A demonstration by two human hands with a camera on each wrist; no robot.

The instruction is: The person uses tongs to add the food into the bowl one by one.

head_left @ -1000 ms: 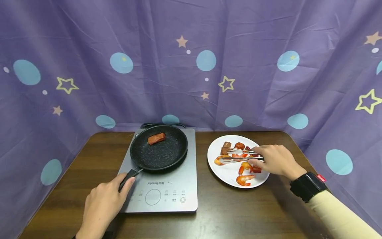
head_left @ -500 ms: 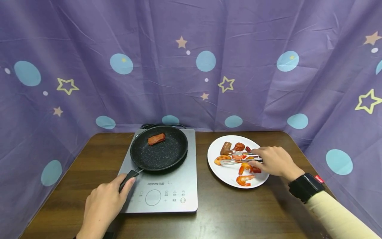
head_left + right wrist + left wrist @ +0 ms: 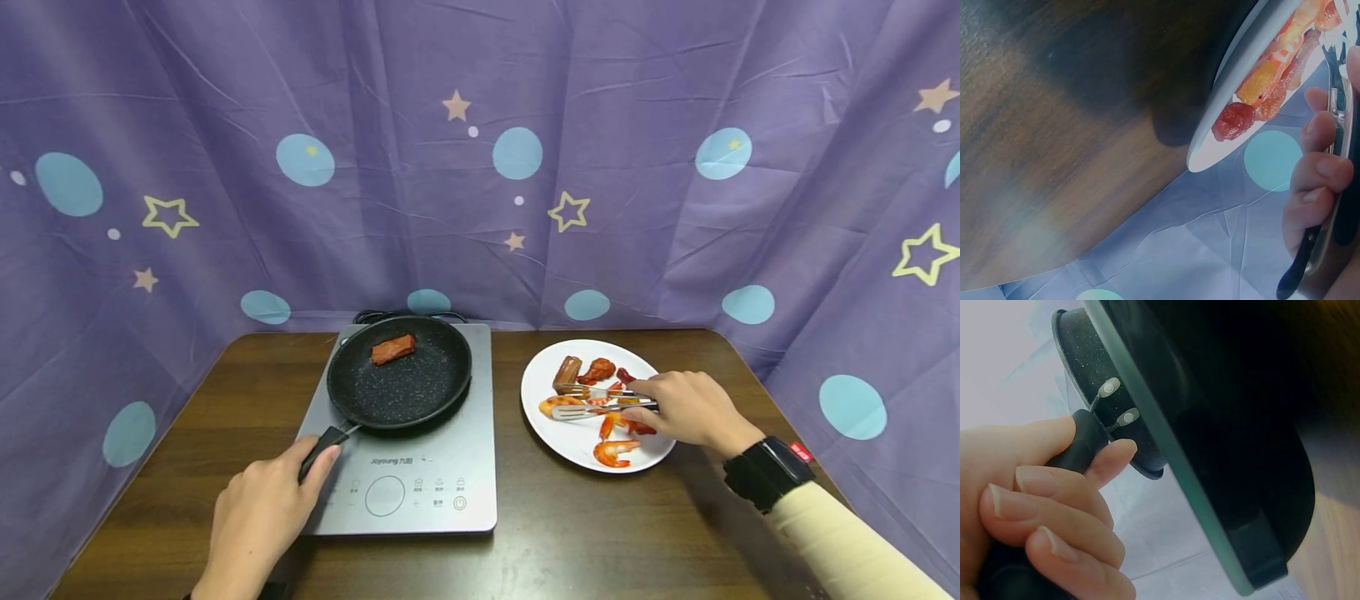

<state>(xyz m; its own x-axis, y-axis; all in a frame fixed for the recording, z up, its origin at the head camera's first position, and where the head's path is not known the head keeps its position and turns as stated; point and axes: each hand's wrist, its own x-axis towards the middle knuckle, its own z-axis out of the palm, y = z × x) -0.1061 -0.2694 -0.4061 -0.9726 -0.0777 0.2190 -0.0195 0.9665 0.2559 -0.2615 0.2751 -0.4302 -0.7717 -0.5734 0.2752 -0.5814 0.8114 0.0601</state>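
Gripping a handle point(image 3: 330, 438) with the left hand point(image 3: 262, 508), tongs point(image 3: 573, 412) with the right hand point(image 3: 692, 407), a person works over a plate point(image 3: 543, 430) holding most food, shrimp point(image 3: 616, 452) included; farther back, one brown piece point(image 3: 393, 349) lies in the pan point(image 3: 405, 396) — apparently an early stage.

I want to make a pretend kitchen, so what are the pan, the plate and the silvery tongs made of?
Pan: probably metal with a dark nonstick coating, because its inside is black with pale speckles.
Plate: smooth, plain white, so maybe ceramic or hard plastic; I can't tell which.
Tongs: likely shiny metal, since they look silvery and bright.
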